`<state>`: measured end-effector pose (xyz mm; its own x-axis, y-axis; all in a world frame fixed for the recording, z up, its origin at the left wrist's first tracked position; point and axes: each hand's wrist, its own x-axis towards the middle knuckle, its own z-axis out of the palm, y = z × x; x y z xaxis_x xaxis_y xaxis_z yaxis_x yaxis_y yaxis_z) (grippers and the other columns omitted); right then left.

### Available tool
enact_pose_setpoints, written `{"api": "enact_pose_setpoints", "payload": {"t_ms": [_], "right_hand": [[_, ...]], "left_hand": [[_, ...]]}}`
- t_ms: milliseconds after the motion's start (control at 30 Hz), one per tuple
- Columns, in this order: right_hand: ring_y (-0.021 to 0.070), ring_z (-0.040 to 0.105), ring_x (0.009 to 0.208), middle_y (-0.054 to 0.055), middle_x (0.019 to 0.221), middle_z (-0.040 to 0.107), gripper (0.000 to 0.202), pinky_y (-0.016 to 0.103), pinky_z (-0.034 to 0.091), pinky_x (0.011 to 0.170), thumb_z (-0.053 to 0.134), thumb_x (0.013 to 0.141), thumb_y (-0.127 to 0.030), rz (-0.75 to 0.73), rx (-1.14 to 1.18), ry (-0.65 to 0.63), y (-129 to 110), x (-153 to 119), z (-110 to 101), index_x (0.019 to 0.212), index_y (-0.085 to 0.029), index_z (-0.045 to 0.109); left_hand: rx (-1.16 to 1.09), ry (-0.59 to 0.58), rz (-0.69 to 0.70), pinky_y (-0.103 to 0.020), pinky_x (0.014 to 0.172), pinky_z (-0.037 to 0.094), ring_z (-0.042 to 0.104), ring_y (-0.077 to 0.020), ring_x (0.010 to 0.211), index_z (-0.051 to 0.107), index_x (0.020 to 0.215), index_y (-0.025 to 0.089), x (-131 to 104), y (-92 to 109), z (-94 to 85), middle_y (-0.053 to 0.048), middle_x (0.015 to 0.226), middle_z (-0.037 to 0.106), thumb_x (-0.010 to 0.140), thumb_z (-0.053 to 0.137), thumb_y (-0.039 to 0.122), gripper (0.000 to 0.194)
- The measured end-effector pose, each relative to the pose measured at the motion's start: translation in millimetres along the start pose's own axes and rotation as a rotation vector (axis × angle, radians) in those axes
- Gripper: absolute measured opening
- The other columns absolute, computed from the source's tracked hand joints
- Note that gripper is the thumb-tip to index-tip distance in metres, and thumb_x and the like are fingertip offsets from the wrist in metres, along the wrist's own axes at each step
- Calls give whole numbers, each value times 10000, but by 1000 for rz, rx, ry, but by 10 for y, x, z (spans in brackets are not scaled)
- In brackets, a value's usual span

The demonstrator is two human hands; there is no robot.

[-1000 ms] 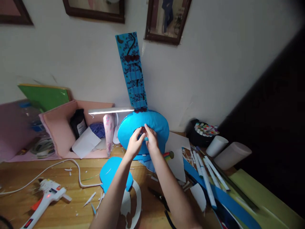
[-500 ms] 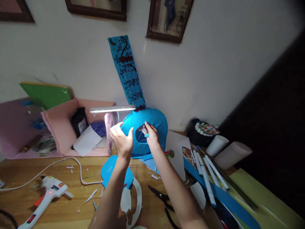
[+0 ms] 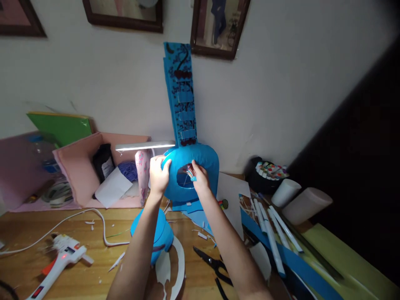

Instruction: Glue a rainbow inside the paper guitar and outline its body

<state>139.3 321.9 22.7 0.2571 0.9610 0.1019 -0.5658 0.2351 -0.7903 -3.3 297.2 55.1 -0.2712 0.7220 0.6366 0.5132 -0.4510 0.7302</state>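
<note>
a blue guitar point(image 3: 191, 152) made of craft material stands upright toward the back of the wooden table point(image 3: 103, 277), its long neck point(image 3: 185, 100), patterned with dark branches, rising in front of the pale wall point(image 3: 281, 96). the left hand point(image 3: 158, 175) is clamped on the left edge of the body, thumb on the front face. the right hand point(image 3: 201, 177) is curled at the right rim of the round hole point(image 3: 183, 178), a small light-blue bit point(image 3: 193, 179) by its fingers; i can't tell whether it pinches the rim or only that bit. the hands are apart, the hole between them. a lit lamp bar point(image 3: 145, 146) reaches in from the left beside the neck. nearer the person lie black-handled scissors point(image 3: 214, 264), a white curved cutout point(image 3: 180, 266) and a blue rounded piece point(image 3: 161, 227); a glue gun point(image 3: 64, 255) with a red light rests at left.
</note>
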Motion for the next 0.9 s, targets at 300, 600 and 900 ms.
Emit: {"api": "enact_pose_setpoints", "payload": {"t_ms": [300,600,900], "right_hand": [[118,612,584,-13,612,646,318,241,518,587,803,571,-414,39,45,-49,-114,-1,102,630,-173,604],[179,682,835,51,811,718,234,262,550,689,709,704,-408,89,28,-99,-477,-298,-92,736,-182,659],[208,702,837,66,818,748,164,267,552,630,742,660,-312,77,-21,-13,-848,-739,-483,724,-183,665]], "left_hand": [[-61,-112,-36,-390,860,466,608,-165,879,621,869,139,223,130,-132,-33,884,651,889,524,361,243],[-159,-95,-58,-370,857,473,625,-174,895,638,875,143,37,346,-106,-44,915,686,874,537,340,221],[-189,-154,-83,-325,729,491,603,-140,742,628,846,136,-388,717,-51,-6,783,640,869,552,384,261]]}}
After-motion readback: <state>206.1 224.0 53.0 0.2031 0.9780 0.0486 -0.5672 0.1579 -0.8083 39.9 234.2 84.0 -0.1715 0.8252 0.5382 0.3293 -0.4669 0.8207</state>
